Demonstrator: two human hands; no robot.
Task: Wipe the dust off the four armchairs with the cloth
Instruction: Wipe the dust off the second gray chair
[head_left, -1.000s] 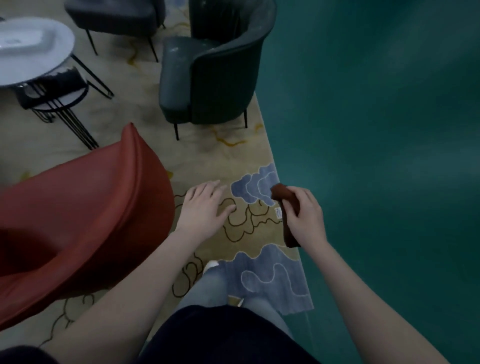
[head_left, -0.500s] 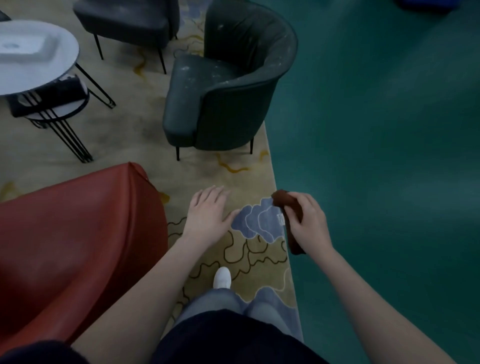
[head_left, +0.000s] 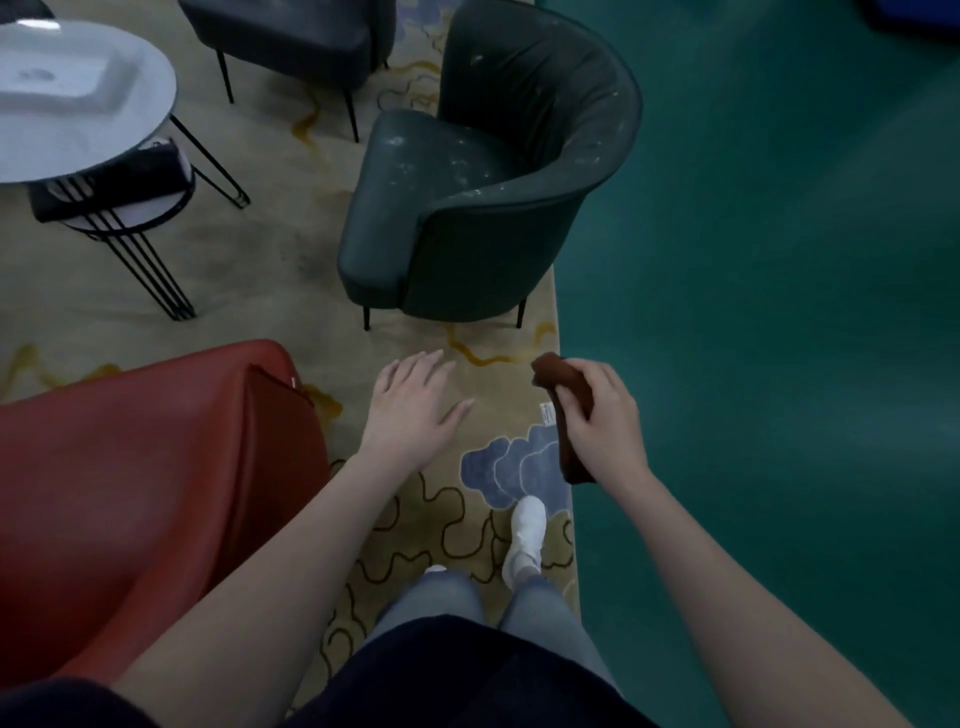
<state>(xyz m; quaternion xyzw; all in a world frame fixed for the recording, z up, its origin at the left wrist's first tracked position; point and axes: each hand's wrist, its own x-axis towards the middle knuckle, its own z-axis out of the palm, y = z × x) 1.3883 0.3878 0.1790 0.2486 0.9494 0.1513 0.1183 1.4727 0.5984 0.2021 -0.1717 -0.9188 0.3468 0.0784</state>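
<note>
Red armchair (head_left: 145, 493), lower left: cut by the frame's left edge. Dark armchair (head_left: 291, 36), top: upper part cropped. Cloth (head_left: 563, 376): middle hidden inside the right hand (head_left: 605, 431).

Armchairs (head_left: 483, 208) and table (head_left: 78, 104) on rug (head_left: 260, 270)

Right hand (head_left: 605, 423) grips brown cloth (head_left: 563, 382) over rug's right edge. Left hand (head_left: 413, 410) flat, empty. Dusty dark green armchair (head_left: 483, 208) ahead, red armchair (head_left: 145, 493) at left.
</note>
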